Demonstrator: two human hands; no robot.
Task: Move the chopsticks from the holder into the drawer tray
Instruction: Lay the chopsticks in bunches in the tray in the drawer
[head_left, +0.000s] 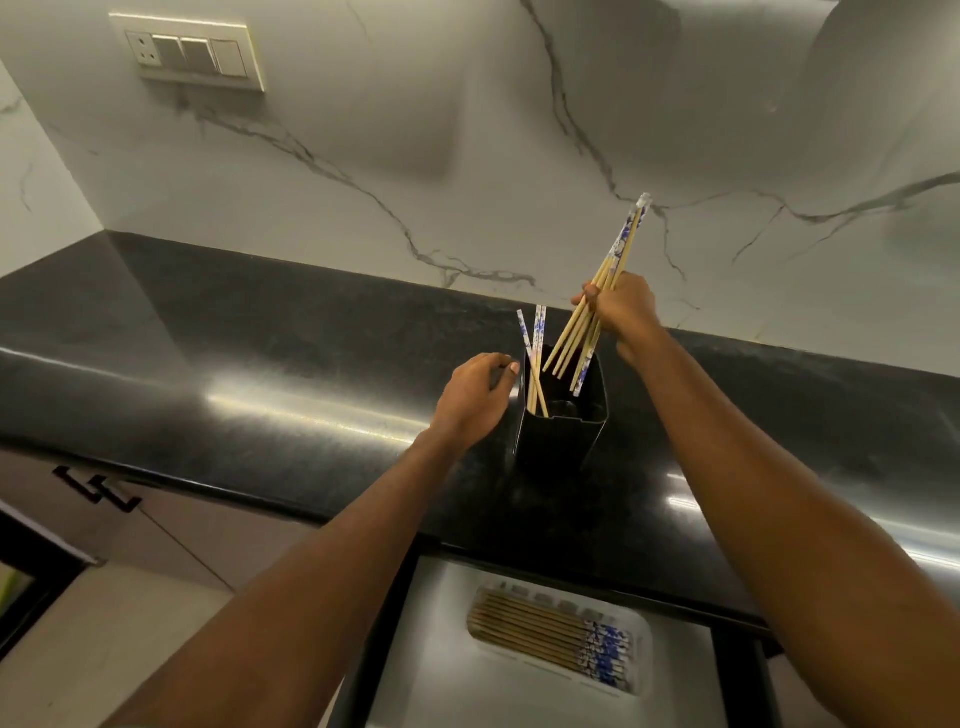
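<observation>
Head view: bundle lifting out of holder

Right hand (621, 306) grips a bundle of chopsticks (597, 317) mid-shaft, tips just above the holder (561, 431). Left hand (475, 397) steadies the holder's side, fingers curled against it. Three chopsticks remain inside. Light, stiff, slick sticks likely fan out; pinch mid-length. Tray (641, 649), below the holder, already holds many.

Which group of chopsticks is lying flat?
The chopsticks in the drawer tray: they lie side by side, patterned ends to the right. The bundle in the right hand is lifted and tilted, and those left in the holder stand upright.
</observation>
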